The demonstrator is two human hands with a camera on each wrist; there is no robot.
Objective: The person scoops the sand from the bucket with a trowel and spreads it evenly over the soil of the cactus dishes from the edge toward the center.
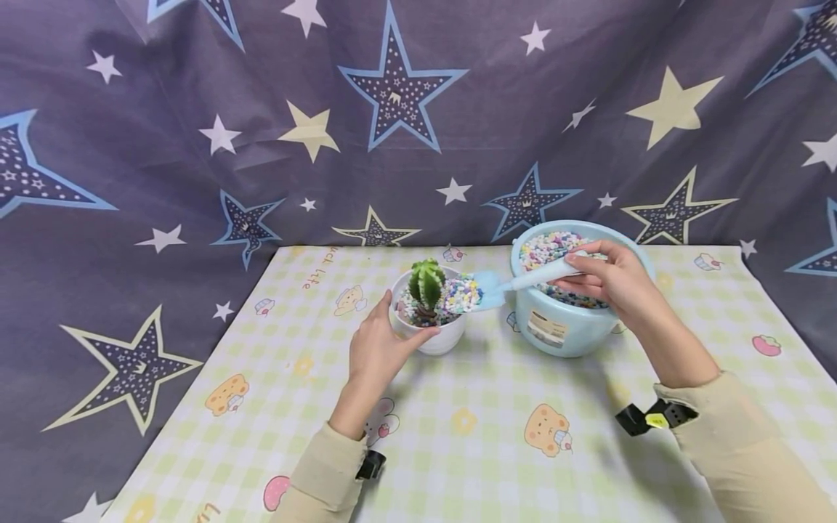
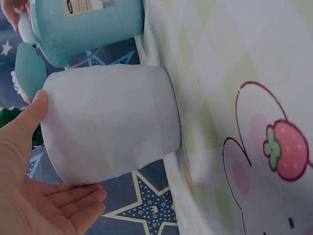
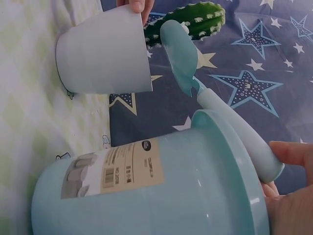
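Observation:
A green cactus (image 1: 427, 285) stands in a white pot (image 2: 115, 122), with pale pebbles around its base. My left hand (image 1: 379, 347) holds the pot by its near left side, thumb at the rim and fingers around the wall. In my right hand (image 1: 611, 280) is the handle of a light blue shovel (image 1: 490, 289), pinched between thumb and fingers. Its blade (image 3: 180, 54), heaped with small colourful pebbles (image 1: 461, 293), reaches over the right part of the pot's rim beside the cactus. The handle passes above a light blue bucket (image 3: 146, 191) filled with similar pebbles.
The bucket has a paper label (image 1: 548, 328) on its front and stands right of the pot. A checked tablecloth (image 1: 464, 465) with cartoon prints covers the table. Behind it hangs a dark curtain (image 1: 261, 65) with stars.

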